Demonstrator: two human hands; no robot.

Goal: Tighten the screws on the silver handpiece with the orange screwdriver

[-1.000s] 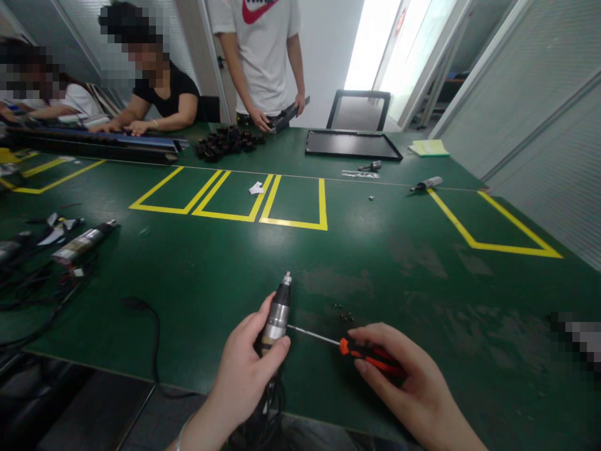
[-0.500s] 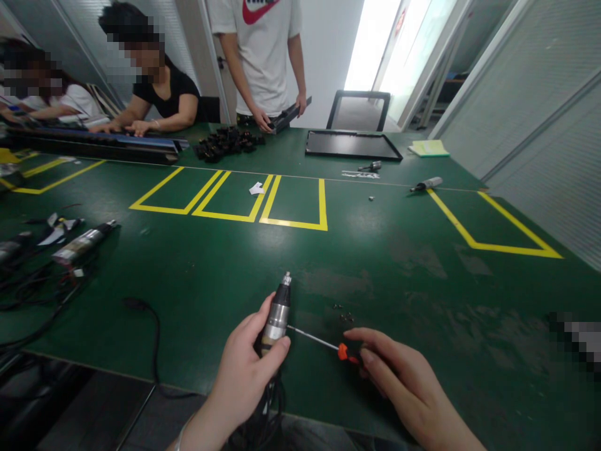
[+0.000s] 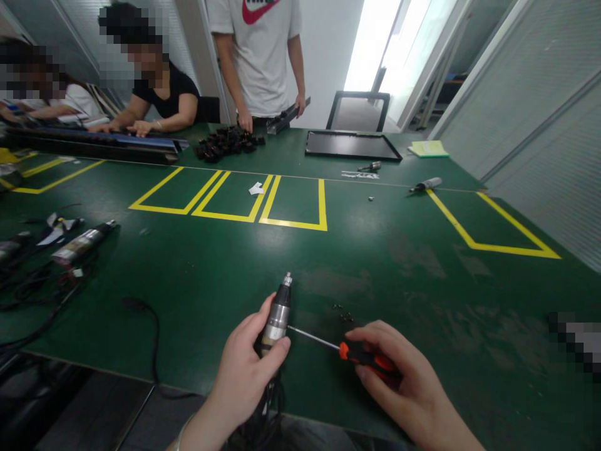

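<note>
My left hand (image 3: 253, 357) is wrapped round an electric screwdriver (image 3: 277, 319), a silver and black cylinder whose bit end points away from me. Its cable hangs below my hand at the table edge. In my right hand (image 3: 399, 369) is a screwdriver (image 3: 370, 362) with a red and black handle, held between thumb and fingers. The tip of its thin shaft meets the right side of the electric screwdriver's body. Several small screws (image 3: 346, 316) lie on the green table (image 3: 211, 269) just beyond my right hand.
Another electric screwdriver (image 3: 84, 243) lies among tangled cables at left. A loose black cable (image 3: 154, 338) runs over the front edge. Farther off are a pen-shaped tool (image 3: 426, 184), a black-framed panel (image 3: 352, 145) and a pile of black parts (image 3: 228, 144). Several co-workers are across the table.
The fingers of my right hand have shifted and opened slightly round the handle, showing more of it. My left hand stays put. The standing co-worker's hand has moved to the black parts.
</note>
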